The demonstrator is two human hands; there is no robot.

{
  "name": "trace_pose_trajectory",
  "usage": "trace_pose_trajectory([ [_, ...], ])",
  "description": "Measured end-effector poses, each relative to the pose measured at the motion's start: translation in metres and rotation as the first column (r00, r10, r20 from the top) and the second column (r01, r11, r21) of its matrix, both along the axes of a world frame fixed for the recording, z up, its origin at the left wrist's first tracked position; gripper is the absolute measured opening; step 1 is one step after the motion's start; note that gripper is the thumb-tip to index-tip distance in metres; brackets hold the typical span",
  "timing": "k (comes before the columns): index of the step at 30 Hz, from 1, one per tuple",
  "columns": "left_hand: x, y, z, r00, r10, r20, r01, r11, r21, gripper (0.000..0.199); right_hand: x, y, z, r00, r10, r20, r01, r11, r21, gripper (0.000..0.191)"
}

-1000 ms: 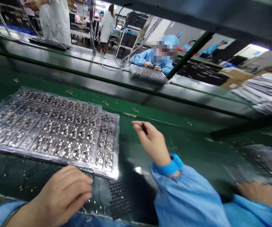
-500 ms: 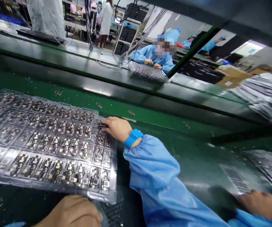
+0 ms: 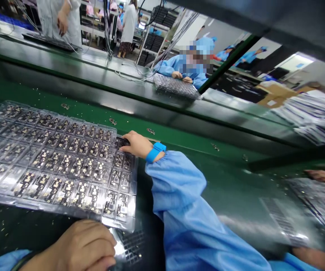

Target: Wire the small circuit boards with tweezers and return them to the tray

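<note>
A clear plastic tray (image 3: pixel 48 207) lies at the left, its pockets filled with small black circuit boards (image 3: pixel 41 184). It seems to rest on another clear tray (image 3: pixel 133 195), whose boards show along the right side. At that tray's far right corner, my right hand (image 3: pixel 135 144), wearing a blue wrist strap (image 3: pixel 155 152), pinches a small black circuit board (image 3: pixel 123 142). My left hand (image 3: pixel 78 246) is curled just in front of the trays. What its fingers hold, if anything, is hidden. Beside it lies a shiny sheet with a dark grid (image 3: pixel 134 246).
Loose small boards (image 3: pixel 150 131) lie in a row along the green bench (image 3: pixel 185 141). At the right, a co-worker's hands (image 3: pixel 324 177) are by a stack of clear trays (image 3: pixel 312 199). A seated person (image 3: pixel 170 67) works beyond the metal ledge (image 3: pixel 94 94).
The trays and my right hand appear slightly higher in view. My left hand shows more fully. At the right, a co-worker's hand has come in over the tray stack.
</note>
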State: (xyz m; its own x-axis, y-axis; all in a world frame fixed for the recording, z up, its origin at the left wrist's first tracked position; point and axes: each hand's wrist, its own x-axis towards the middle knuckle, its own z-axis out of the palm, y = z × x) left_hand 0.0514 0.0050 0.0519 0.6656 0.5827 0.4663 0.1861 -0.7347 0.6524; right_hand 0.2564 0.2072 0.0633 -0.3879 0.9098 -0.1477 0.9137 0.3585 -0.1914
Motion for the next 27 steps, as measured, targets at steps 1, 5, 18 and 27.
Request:
trace_pose_trajectory([
  [1,0.000,-0.001,0.001,1.000,-0.003,0.011,0.003,1.000,0.015,0.022,0.000,0.000,-0.001,1.000,-0.009,-0.012,0.009,1.000,0.007,0.045],
  [5,0.003,-0.007,0.001,0.999,-0.028,0.044,0.026,0.999,0.040,0.022,0.001,-0.005,-0.004,0.992,-0.063,-0.110,0.069,0.996,0.058,0.040],
  [18,0.000,-0.024,-0.011,0.948,0.298,0.111,-0.212,0.854,-0.476,0.022,0.031,-0.120,0.039,0.754,-0.230,-0.615,0.343,0.937,0.070,0.012],
  [27,0.032,-0.032,0.005,0.853,0.432,0.291,0.009,0.546,-0.837,0.032,0.008,-0.222,0.038,0.065,-0.426,-0.902,0.358,0.854,-0.377,0.024],
])
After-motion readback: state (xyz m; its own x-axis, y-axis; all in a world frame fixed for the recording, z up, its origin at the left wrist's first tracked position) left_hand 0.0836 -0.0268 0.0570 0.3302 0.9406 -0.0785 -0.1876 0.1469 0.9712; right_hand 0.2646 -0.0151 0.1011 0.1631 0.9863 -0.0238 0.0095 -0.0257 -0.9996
